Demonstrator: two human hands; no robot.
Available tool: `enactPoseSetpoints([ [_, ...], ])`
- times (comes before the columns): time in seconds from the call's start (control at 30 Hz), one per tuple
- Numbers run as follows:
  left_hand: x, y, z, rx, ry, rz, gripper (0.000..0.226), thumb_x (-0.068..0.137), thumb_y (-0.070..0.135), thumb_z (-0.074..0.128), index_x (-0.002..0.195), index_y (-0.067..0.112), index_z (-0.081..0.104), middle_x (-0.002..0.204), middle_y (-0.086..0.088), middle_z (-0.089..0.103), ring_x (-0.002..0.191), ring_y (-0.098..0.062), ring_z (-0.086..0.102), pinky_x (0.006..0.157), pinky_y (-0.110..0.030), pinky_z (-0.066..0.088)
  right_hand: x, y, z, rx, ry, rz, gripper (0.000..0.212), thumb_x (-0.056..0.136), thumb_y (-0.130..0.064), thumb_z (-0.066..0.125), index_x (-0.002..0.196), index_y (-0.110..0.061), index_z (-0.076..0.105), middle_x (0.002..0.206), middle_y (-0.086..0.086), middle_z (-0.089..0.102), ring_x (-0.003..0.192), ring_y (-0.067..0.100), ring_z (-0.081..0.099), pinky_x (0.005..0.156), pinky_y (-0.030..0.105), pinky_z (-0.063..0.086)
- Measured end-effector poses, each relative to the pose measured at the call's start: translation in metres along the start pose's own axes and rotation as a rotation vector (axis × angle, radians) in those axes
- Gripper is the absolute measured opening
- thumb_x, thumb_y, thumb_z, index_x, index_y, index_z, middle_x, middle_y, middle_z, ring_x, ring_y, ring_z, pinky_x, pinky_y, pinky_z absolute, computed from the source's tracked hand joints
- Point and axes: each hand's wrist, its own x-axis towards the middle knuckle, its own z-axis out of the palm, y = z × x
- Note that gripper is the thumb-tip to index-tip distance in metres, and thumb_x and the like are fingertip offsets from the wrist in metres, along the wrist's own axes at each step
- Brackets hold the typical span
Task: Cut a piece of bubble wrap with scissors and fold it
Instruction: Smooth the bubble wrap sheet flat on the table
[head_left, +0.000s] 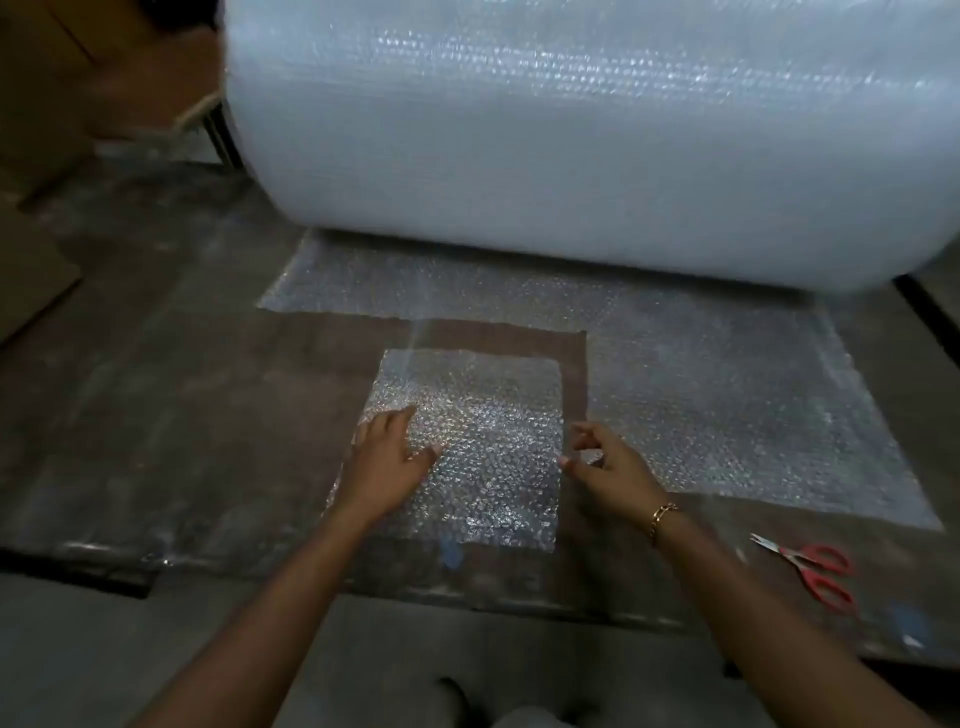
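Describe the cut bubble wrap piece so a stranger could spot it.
Find the huge roll at the back. On the floor before it lies the cut piece, under the left hand, its edge pinched by the right hand. Unlike the unrolled sheet beside it, it is small, detached.

clear dimpled bubble wrap piece (467, 447), milky white roll (571, 130), red-handled scissors (815, 571), gold bracelet (661, 519)

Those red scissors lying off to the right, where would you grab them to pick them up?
By the red handle loops, coming in from the near right side. The scissors lie flat, blades pointing up-left, so the loops sit clear of the sharp tips, and the right hand, pinching the cut piece, is nearest.
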Motion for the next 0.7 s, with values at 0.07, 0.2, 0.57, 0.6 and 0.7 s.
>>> enactPoseSetpoints([
  [0.07,0.003,-0.003,-0.002,0.002,0.010,-0.015,0.078,0.089,0.067,0.051,0.154,0.026,0.038,0.159,-0.005,0.036,0.146,-0.032,0.031,0.117,-0.053,0.031,0.002,-0.004,0.008,-0.026,0.029,0.028,0.051,0.090,-0.033,0.073,0.136,-0.025,0.052,0.124,-0.004,0.061,0.098,0.017,0.062,0.085,0.034,0.052],
  [0.2,0.019,-0.010,-0.003,0.012,0.012,-0.037,0.062,0.097,0.047,0.062,0.152,0.025,0.042,0.159,-0.004,0.035,0.146,-0.031,0.029,0.117,-0.051,0.026,0.008,-0.005,0.021,-0.052,0.039,0.094,0.052,0.090,-0.034,0.072,0.137,-0.022,0.053,0.124,-0.003,0.059,0.111,0.018,0.057,0.095,0.038,0.049],
  [0.57,0.081,-0.037,-0.011,-0.114,0.051,-0.083,0.043,0.097,0.035,0.065,0.138,0.025,0.059,0.146,-0.008,0.045,0.139,-0.032,0.036,0.117,-0.047,0.034,0.056,-0.011,0.032,-0.192,0.134,0.155,0.054,0.089,-0.027,0.070,0.138,-0.016,0.051,0.132,0.009,0.052,0.114,0.028,0.059,0.102,0.043,0.049],
  [0.6,0.086,-0.038,-0.013,-0.107,0.054,-0.094,0.042,0.097,0.034,0.065,0.137,0.025,0.059,0.146,-0.008,0.045,0.139,-0.032,0.036,0.117,-0.048,0.034,0.061,-0.012,0.033,-0.216,0.140,0.157,0.053,0.089,-0.027,0.070,0.138,-0.016,0.051,0.132,0.010,0.051,0.114,0.029,0.058,0.101,0.043,0.049],
  [0.7,0.098,-0.039,-0.016,-0.057,0.050,-0.120,0.043,0.095,0.028,0.066,0.138,0.023,0.059,0.146,-0.010,0.044,0.137,-0.033,0.037,0.116,-0.046,0.035,0.073,-0.014,0.037,-0.293,0.149,0.181,0.051,0.088,-0.031,0.070,0.133,-0.014,0.052,0.130,0.013,0.052,0.112,0.030,0.057,0.097,0.038,0.048],
])
